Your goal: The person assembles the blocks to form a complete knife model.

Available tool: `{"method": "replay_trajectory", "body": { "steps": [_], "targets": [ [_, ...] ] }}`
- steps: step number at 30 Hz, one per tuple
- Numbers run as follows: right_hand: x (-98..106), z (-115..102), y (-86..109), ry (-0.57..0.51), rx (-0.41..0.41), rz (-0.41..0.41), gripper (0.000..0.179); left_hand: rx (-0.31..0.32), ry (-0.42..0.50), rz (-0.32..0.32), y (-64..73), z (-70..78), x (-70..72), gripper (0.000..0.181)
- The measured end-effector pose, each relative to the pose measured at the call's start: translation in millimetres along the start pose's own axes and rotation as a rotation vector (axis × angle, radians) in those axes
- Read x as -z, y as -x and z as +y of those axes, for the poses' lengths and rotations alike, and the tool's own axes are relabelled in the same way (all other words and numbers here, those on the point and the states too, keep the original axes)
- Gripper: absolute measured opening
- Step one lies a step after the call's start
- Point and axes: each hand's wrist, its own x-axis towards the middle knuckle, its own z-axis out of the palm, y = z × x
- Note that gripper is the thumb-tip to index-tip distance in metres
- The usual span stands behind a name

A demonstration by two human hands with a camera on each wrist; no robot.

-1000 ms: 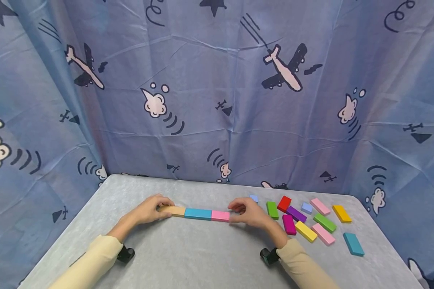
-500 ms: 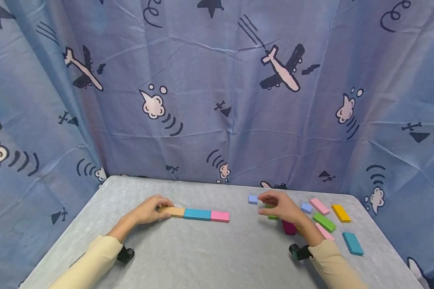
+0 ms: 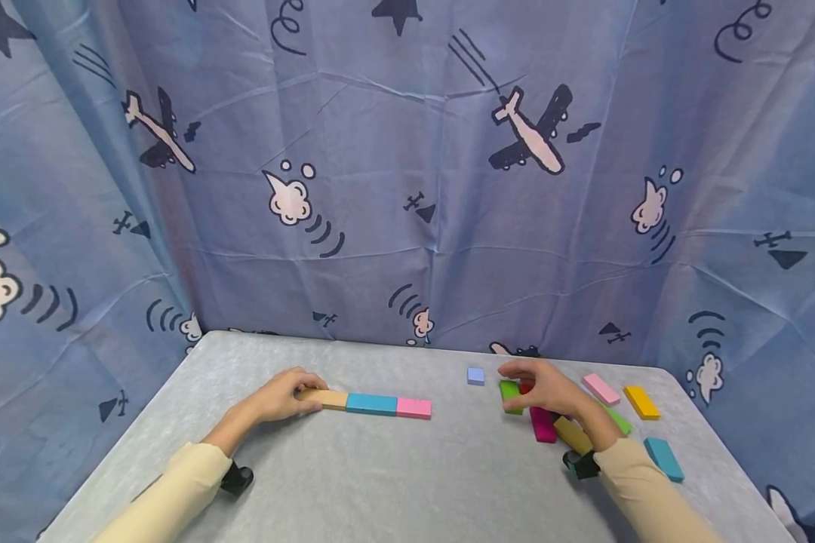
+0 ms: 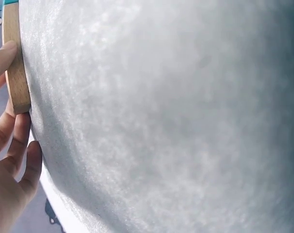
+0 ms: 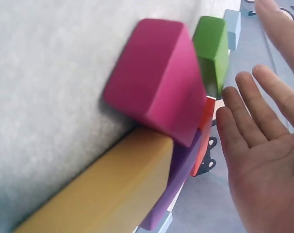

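Note:
My left hand (image 3: 281, 396) grips the left end of a plain wooden block (image 3: 333, 399), thumb on its near side. In the left wrist view the thumb lies on that wooden block (image 4: 17, 73), with fingers at its end. A blue block (image 3: 371, 404) and a pink block (image 3: 414, 408) continue the row to the right. My right hand (image 3: 546, 388) hovers over the loose blocks, fingers spread and holding nothing. Its fingertips are close to a green block (image 3: 510, 397) and partly cover a red one (image 5: 201, 141). Near it lie magenta (image 5: 147, 68), yellow (image 5: 108, 179) and purple (image 5: 171, 184) blocks.
A small light-blue block (image 3: 475, 376) lies behind the gap between row and pile. Further right are pink (image 3: 601, 388), orange-yellow (image 3: 641, 403) and teal (image 3: 663, 459) blocks. A patterned curtain (image 3: 353, 286) hangs behind the grey-white table (image 3: 380, 483).
My right hand has left the pink block at the row's right end and moved right, over the loose blocks. My left hand has stayed on the wooden block.

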Motion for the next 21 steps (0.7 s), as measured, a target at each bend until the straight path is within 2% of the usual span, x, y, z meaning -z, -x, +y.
{"method": "replay_trajectory", "body": {
  "steps": [9,14,21],
  "targets": [
    [-1.3,3.5,-4.4,0.088,0.013,-0.045,0.065,-0.007,-0.003,0.004,-0.3,0.5,-0.6,0.023],
    [-4.2,1.1,-4.7,0.136,-0.018,-0.043,0.062,-0.018,0.002,0.007,-0.4,1.9,-1.8,0.023],
    [-5.9,4.2,-5.8,0.113,-0.089,-0.01,0.058,-0.013,-0.002,0.008,0.2,2.2,-1.2,0.023]
  ]
}}
